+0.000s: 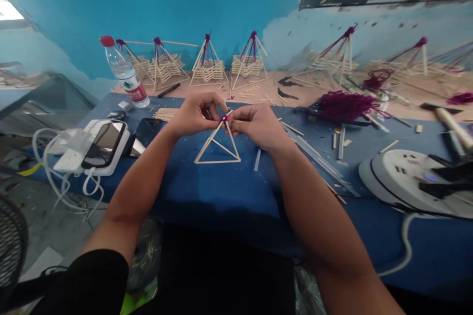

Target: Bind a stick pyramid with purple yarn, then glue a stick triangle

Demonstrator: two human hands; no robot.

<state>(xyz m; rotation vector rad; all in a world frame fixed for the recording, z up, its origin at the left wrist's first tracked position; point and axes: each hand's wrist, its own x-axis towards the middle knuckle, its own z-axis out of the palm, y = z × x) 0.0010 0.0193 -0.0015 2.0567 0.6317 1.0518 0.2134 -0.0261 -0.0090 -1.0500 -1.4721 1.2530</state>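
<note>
A small pyramid frame of thin wooden sticks (217, 161) stands on the blue table in front of me. Purple yarn (223, 118) is wound round its tip. My left hand (197, 114) pinches at the tip from the left, thumb and forefinger pressed close to the yarn. From the right, my right hand (253, 123) is closed at the same knot, with its fingertips partly hidden behind the thumb. Which strand or stick end each hand grips is too small to make out fully.
Finished stick frames with purple tops (207, 61) line the wall. A water bottle (127, 76) and a phone on a white charger (103, 143) are at left. Purple yarn bundle (347, 107), clear glue sticks (314, 152), a hammer (454, 125) and a round power strip (402, 177) lie right.
</note>
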